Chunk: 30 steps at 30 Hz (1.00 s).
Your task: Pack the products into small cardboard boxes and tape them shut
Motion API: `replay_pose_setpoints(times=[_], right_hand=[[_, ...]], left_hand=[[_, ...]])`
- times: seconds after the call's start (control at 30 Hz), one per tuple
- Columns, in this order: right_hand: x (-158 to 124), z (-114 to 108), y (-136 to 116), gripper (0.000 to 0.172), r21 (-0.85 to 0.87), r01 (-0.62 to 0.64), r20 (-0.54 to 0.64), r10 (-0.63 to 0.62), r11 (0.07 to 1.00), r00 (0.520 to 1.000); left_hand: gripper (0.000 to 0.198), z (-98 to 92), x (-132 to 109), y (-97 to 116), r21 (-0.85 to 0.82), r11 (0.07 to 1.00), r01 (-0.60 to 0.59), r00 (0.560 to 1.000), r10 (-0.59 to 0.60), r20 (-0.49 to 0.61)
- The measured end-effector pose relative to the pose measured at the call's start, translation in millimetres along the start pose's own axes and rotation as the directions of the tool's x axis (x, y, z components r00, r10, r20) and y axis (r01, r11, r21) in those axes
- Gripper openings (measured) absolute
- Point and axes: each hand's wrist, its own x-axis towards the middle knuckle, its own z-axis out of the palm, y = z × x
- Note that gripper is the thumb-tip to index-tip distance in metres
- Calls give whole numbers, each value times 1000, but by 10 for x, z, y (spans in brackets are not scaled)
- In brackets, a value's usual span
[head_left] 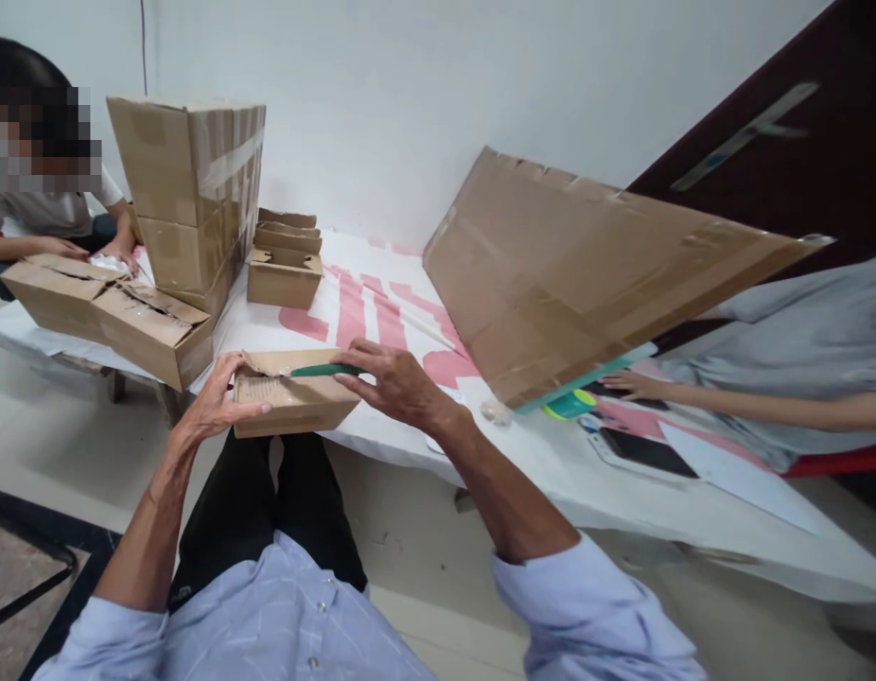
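Note:
A small brown cardboard box [296, 416] rests at the table's near edge, just above my lap. My left hand [221, 397] grips its left end, with the thumb along the near side and the fingers at the upper left edge. In my right hand [392, 378] is a slim green-handled cutter [324, 370], held almost level over the top of the box. Its tip points left at the raised, torn-looking flap. Whether the tip touches the cardboard I cannot tell.
Taped boxes [189, 189] stand stacked at the left, near an opened box [286, 279] and a long box [154, 326]. A large cardboard panel [586, 274] leans at right. Beyond it are a tape roll [569, 405], a tablet-like device [643, 452] and a co-worker's arm [728, 402]. Another person [47, 208] sits left.

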Motion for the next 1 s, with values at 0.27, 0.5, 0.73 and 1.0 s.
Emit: replay_pose_setpoints(times=[0.27,0.5,0.73,1.0], right_hand=[[-264,-262,221,25,93,-100,-118,111,991,987],[-93,73,-5,27,118,-19,-80,28,993,996],[-278,-121,360,23,68,-139,-183,149,988,972],[-632,711,1153,31,143,-452,-419,468,880,778]], left_hand=[[69,20,-15,-56,-6,1000,-12,1000,11,-29],[66,-2,7,-8,14,1000,0,1000,1,-11],[81,-10,-20,-41,18,1000,-4,1000,4,-7],[99,1,-9,-13,5,1000,6,1000,-6,-4]])
